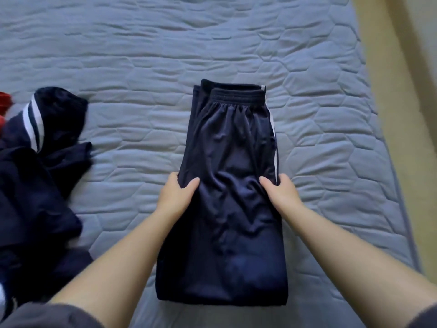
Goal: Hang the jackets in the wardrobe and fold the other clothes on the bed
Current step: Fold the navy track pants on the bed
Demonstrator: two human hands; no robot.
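Navy track pants (231,147) with a white side stripe lie folded lengthwise on the blue quilted bed (146,67), waistband at the far end. My left hand (176,194) grips the pants' left edge at about mid-length, thumb on top and fingers under the fabric. My right hand (280,192) grips the right edge the same way, level with the left. A heap of dark navy clothes (40,176) with white stripes lies at the left side of the bed.
A bit of red fabric (4,101) shows at the far left edge beside the heap. The bed's right edge (387,162) runs down next to a yellowish floor (411,91). Bare quilt surrounds the pants.
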